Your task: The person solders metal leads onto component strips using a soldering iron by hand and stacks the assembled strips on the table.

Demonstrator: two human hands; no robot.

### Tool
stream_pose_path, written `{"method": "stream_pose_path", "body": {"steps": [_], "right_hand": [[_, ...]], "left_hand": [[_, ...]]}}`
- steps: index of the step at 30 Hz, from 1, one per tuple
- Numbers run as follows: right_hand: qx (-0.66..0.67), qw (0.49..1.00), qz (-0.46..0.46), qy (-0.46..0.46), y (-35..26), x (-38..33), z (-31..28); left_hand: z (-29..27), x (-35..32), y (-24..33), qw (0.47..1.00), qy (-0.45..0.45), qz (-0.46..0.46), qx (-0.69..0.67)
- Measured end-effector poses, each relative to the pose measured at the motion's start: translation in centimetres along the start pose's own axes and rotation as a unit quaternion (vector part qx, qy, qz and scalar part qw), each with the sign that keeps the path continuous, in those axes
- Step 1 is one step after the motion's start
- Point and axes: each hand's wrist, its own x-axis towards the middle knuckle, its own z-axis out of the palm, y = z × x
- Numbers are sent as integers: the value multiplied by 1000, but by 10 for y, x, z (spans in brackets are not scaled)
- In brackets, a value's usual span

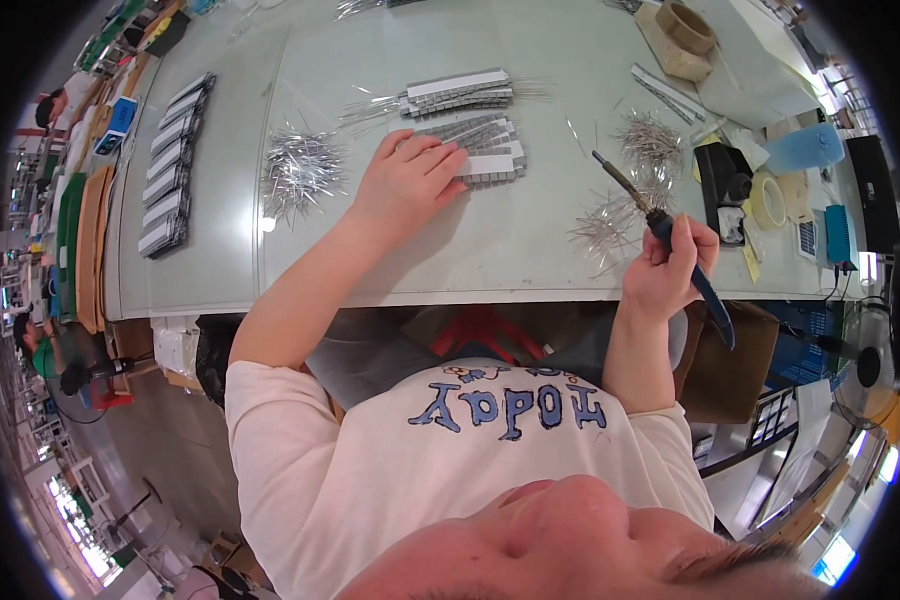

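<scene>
My right hand [670, 262] is closed around the handle of a soldering iron [660, 222]. The iron's metal tip points up and left over the table, and its dark cable hangs below my hand. My left hand [407, 182] lies at the left end of a stack of grey-and-white segmented strips [492, 164], its fingers bent and pressed on that end. What the fingertips grip underneath is partly hidden. Just beyond lies another stack of such strips [457, 90], with thin wire leads sticking out at both ends.
A heap of cut wire leads [304, 170] lies left of my left hand; further heaps [652, 140] are near the iron. Several strip stacks [178, 150] line the table's left side. A black holder [722, 190], tape roll [767, 200] and blue bottle [805, 148] stand at right.
</scene>
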Motion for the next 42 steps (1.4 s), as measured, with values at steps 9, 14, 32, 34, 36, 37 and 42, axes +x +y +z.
{"method": "stream_pose_path", "body": {"steps": [9,14,32,34,36,37,42], "right_hand": [[5,999,27,26,2,1,3],[4,1000,25,16,-1,0,-10],[-154,923,80,-344,26,-97,31],[-196,900,50,-387,26,-105,42],[-213,891,12,-402,29,-111,49],[-226,881,-27,-414,31,-113,52],[-247,875,-51,-414,30,-115,57]], "left_hand": [[-33,-48,59,992,-64,-68,-88],[-33,-75,48,988,-47,-145,-28],[-53,-156,67,972,-79,-219,-28],[-49,-159,78,973,-51,-226,-22],[-45,-160,82,971,-45,-234,-17],[-43,-160,83,970,-40,-240,-11],[-32,-159,82,971,-22,-233,-39]]}}
